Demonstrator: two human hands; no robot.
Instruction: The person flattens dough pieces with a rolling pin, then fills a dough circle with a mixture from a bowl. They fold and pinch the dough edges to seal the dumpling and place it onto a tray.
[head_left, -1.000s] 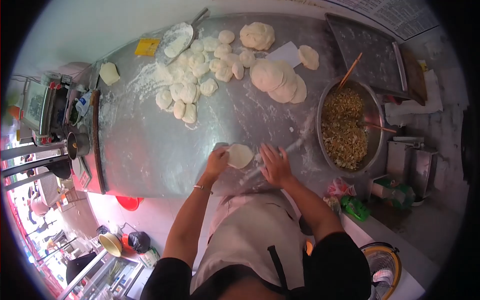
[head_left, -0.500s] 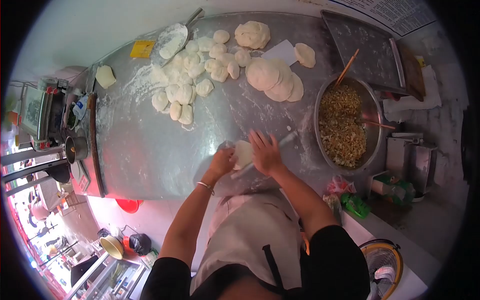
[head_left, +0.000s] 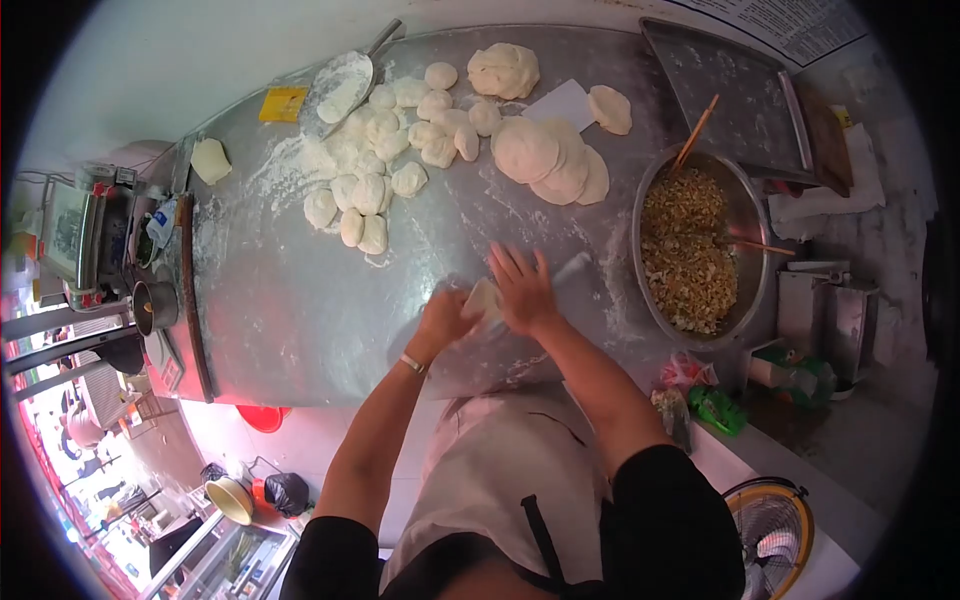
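Observation:
At the near edge of the steel table (head_left: 300, 300), my left hand (head_left: 446, 318) is closed, its fingers pinching the left edge of a small flat dough disc (head_left: 484, 300). To the right of the disc, my right hand (head_left: 524, 292) lies flat with its fingers stretched and apart. Its palm is over a thin, pale rolling pin (head_left: 573, 269). One end of the pin sticks out to the right of the hand; most of the rest is hidden or blurred.
Floured dough balls (head_left: 370, 190) sit at the back left, near a scoop of flour (head_left: 343, 90). Behind my right hand are flat dough rounds (head_left: 525, 152) and a big dough lump (head_left: 503, 70). At right stands a steel bowl (head_left: 752, 200) of chopped filling, with chopsticks (head_left: 697, 130).
My right hand has shifted slightly left and away from me, and the rolling pin under it has moved a little. My left hand still grips the dough disc, which is slightly turned.

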